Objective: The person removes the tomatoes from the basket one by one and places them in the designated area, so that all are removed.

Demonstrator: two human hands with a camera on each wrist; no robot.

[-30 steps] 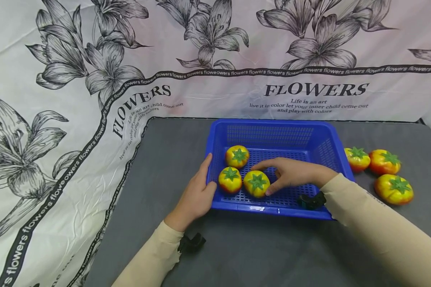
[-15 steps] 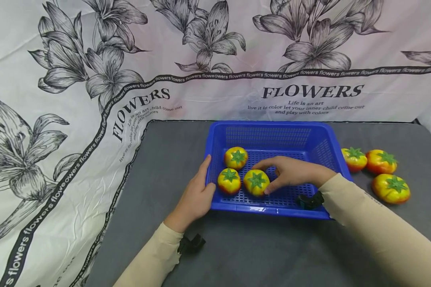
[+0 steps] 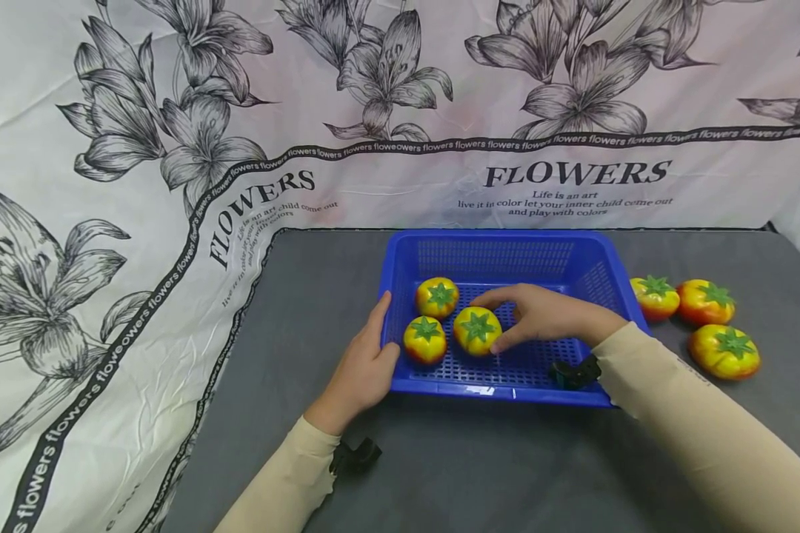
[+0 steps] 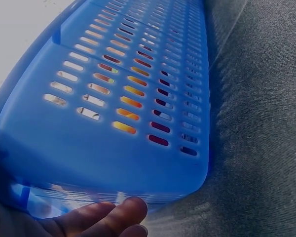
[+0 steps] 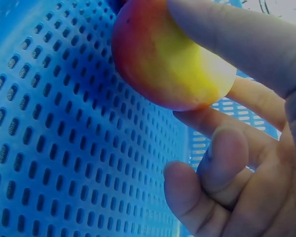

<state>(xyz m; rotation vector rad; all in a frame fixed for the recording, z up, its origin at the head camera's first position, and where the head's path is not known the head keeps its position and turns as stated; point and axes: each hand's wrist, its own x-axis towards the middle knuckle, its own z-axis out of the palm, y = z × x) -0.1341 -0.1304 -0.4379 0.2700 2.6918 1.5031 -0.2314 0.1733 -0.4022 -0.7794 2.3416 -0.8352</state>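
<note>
My right hand [image 3: 548, 317] pinches a yellow-and-red toy tomato [image 3: 477, 331] between thumb and fingers. Its green star-shaped top faces up, and in the right wrist view the same tomato [image 5: 167, 59] hangs just above the perforated floor. That floor belongs to a blue plastic basket [image 3: 507, 391]. Two similar tomatoes, one farther back [image 3: 437, 297] and one nearer [image 3: 425, 340], sit at the basket's left. At the left end, my left hand [image 3: 360, 374] holds the basket's rim; its fingers [image 4: 130, 210] show against the basket's outside in the left wrist view.
Outside the basket on the right, three more tomatoes lie on the grey table [image 3: 440, 466]: one against the wall [image 3: 655, 299], one beside it [image 3: 705, 302], one nearer [image 3: 725, 352]. A white flower-printed cloth [image 3: 387, 185] borders the back and left.
The pinched tomato has risen slightly off the basket floor with my right hand. My left hand stays on the rim. The whole head view has shifted a little.
</note>
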